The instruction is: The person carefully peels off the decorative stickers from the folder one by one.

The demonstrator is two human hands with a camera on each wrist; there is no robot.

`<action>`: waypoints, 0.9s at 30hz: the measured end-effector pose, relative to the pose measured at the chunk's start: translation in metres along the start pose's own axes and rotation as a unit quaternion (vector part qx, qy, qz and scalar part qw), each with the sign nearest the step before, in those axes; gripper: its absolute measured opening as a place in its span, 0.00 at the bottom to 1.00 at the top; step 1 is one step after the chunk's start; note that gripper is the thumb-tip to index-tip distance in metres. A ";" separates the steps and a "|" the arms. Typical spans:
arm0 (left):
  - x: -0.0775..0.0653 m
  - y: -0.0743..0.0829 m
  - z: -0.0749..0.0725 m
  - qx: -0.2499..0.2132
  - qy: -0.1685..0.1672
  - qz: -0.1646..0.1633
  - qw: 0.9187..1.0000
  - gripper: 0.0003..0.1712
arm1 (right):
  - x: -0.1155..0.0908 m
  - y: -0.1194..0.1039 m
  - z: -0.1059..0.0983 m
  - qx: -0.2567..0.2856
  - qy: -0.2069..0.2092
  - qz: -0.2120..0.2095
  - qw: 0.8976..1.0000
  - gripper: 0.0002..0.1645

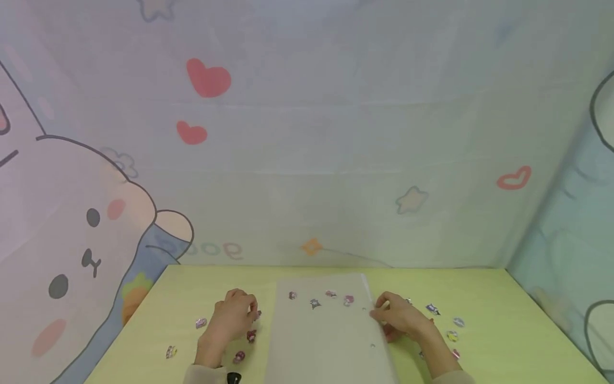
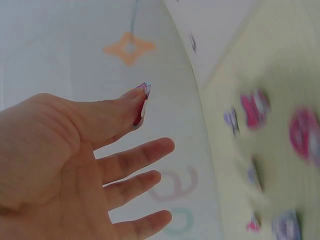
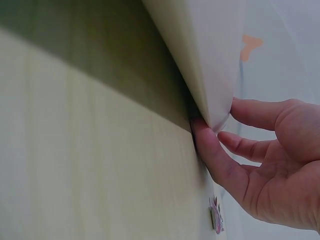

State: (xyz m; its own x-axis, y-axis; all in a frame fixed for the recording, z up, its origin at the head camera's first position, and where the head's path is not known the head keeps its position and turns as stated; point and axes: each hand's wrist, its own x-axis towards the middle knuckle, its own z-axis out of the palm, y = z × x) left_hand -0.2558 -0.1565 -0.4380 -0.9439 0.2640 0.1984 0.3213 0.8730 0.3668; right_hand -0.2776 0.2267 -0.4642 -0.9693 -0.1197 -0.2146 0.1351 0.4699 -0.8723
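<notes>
Over the left part of the table is my left hand point(image 1: 235, 312). Its thumb and forefinger pinch a small cartoon sticker point(image 2: 142, 107), red and white, seen nearly edge-on in the left wrist view; the other fingers are spread. A white sheet point(image 1: 326, 341) lies upright before me, with several cartoon stickers point(image 1: 314, 304) near its far end. At the sheet's right edge is my right hand point(image 1: 400, 314). In the right wrist view, its fingers point(image 3: 212, 145) and thumb hold that edge, which is raised off the table with shadow beneath.
The yellow table point(image 1: 499, 309) carries loose stickers on both sides: several by my left hand, such as a dark red one point(image 1: 251, 336), and several beyond my right, such as a yellow one point(image 1: 452, 336). A printed cloth point(image 1: 307, 133) hangs behind. Something black point(image 1: 233, 378) shows near my left sleeve.
</notes>
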 end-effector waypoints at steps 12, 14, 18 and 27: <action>-0.033 -0.097 -0.047 -0.004 -0.036 -0.150 0.988 0.10 | 0.001 0.003 0.000 -0.007 -0.006 -0.005 1.000 0.16; -0.035 -0.107 -0.051 -0.005 -0.042 -0.159 0.986 0.10 | 0.001 0.001 0.001 -0.006 -0.008 -0.009 1.000 0.16; -0.037 -0.120 -0.052 -0.010 -0.053 -0.170 0.984 0.08 | 0.002 -0.001 0.002 -0.002 -0.002 -0.003 1.000 0.15; -0.041 -0.140 -0.048 -0.010 -0.070 -0.194 0.978 0.03 | 0.001 0.000 0.005 -0.003 0.000 -0.001 1.000 0.15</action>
State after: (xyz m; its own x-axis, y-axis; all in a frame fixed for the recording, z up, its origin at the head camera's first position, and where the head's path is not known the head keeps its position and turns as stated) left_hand -0.2585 -0.3095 -0.4541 -0.9958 -0.0314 -0.0866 -0.0642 0.9107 0.4080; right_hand -0.2779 0.2221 -0.4669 -0.9696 -0.1203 -0.2130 0.1324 0.4744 -0.8703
